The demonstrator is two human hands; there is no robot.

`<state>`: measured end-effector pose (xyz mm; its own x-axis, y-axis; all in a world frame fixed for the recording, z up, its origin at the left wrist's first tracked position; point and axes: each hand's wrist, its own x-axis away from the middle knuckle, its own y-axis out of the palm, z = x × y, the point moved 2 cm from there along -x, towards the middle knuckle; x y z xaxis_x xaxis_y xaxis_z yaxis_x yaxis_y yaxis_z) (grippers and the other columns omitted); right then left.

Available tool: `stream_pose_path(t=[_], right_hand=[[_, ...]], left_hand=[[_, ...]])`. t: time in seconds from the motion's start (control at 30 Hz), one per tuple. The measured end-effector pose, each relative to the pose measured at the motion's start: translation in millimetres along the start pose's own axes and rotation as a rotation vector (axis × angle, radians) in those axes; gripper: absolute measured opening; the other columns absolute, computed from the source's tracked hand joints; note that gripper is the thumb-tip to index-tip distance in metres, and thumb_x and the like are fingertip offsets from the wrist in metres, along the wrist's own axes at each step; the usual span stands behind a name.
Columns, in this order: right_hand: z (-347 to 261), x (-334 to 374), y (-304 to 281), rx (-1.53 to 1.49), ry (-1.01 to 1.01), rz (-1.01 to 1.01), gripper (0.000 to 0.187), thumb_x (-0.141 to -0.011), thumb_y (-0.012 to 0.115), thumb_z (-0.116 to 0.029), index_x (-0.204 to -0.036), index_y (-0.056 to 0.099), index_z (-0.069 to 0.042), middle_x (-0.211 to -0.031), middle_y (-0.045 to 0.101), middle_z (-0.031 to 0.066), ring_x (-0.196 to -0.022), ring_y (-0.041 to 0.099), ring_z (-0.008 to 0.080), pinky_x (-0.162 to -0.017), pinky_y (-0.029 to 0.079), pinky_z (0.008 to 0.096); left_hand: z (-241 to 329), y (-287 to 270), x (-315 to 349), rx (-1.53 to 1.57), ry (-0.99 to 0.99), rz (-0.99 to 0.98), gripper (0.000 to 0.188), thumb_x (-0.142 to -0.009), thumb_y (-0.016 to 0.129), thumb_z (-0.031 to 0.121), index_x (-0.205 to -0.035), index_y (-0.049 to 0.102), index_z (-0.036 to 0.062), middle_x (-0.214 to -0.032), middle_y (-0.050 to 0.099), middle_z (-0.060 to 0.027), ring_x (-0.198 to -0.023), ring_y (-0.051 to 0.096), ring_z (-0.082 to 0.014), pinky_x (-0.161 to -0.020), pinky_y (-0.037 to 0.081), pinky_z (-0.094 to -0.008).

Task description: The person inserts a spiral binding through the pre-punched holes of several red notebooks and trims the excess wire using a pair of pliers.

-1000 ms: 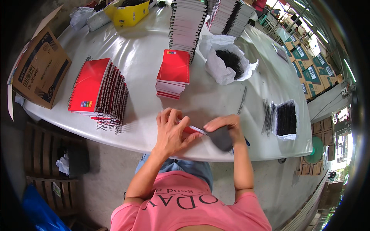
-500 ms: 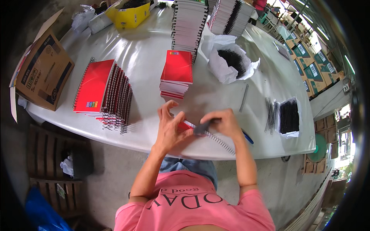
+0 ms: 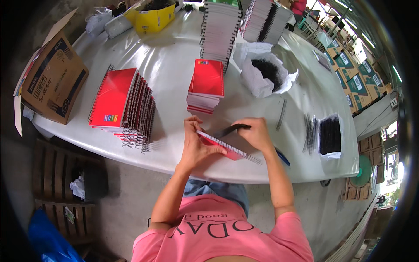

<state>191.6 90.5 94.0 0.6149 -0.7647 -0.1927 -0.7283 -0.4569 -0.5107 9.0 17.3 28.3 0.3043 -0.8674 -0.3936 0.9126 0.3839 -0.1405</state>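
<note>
The notebook [image 3: 232, 153] in the person's left hand [image 3: 194, 146] is red with a white edge and a grey coil [image 3: 252, 158]; the tool [image 3: 231, 130] in the right hand [image 3: 256, 135] is black. Left of the left hand, the spiral notebooks [image 3: 114, 94] are red — a small multicoloured patch [image 3: 110, 118] marks the top cover. Beyond both hands, the stack [image 3: 206, 78] is red on top, banded white and red below. Nearer than the hands, the shirt [image 3: 222, 246] is pink — with black lettering [image 3: 214, 229].
</note>
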Motion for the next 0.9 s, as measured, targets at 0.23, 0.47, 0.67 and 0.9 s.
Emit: stream_pose_path(t=[0.23, 0.47, 0.67, 0.9], right_hand=[[-5.3, -14.3, 7.8, 0.097, -0.024, 0.015, 0.025, -0.068, 0.059, 0.006, -0.088, 0.072, -0.003, -0.079, 0.071, 0.0102, -0.072, 0.066, 0.0138, -0.066, 0.05, 0.0261], [4.6, -15.2, 8.9, 0.268, 0.255, 0.014, 0.034, -0.069, 0.064, -0.003, -0.102, 0.069, -0.004, -0.097, 0.069, 0.0137, -0.087, 0.066, 0.0249, -0.077, 0.052, 0.032], [21.2, 66.0, -34.3, 0.54, 0.248, 0.293, 0.062, -0.078, 0.067, -0.029, -0.135, 0.045, -0.016, -0.133, 0.049, 0.0129, -0.121, 0.046, 0.0323, -0.101, 0.031, 0.0483], [31.1, 164.9, 16.1, 0.8, 0.398, 0.528, 0.04, -0.094, 0.051, -0.029, -0.131, 0.05, -0.017, -0.128, 0.048, 0.0131, -0.119, 0.043, 0.0314, -0.099, 0.028, 0.0552]], left_hand=[[3.9, -1.7, -1.2, 0.02, -0.068, -0.046, 0.097, -0.037, 0.095, 0.038, -0.099, 0.03, 0.0005, -0.101, 0.04, -0.0129, -0.091, 0.046, -0.0247, -0.078, 0.044, -0.032], [8.7, -2.4, 2.0, -0.018, 0.059, -0.067, 0.076, -0.06, 0.089, 0.03, -0.101, 0.031, 0.0012, -0.098, 0.04, -0.0099, -0.083, 0.044, -0.0205, -0.076, 0.043, -0.0287], [3.5, -9.9, 12.6, 0.511, -0.312, 0.013, 0.04, -0.078, 0.075, 0.008, -0.101, 0.043, 0.0044, -0.093, 0.052, -0.0034, -0.082, 0.052, -0.0087, -0.068, 0.044, -0.0208], [42.3, -1.4, 15.4, 0.28, -0.064, 0.232, 0.069, -0.077, 0.074, 0.001, -0.136, 0.038, 0.001, -0.085, 0.067, -0.0085, -0.073, 0.06, -0.0091, -0.069, 0.048, -0.0218]])
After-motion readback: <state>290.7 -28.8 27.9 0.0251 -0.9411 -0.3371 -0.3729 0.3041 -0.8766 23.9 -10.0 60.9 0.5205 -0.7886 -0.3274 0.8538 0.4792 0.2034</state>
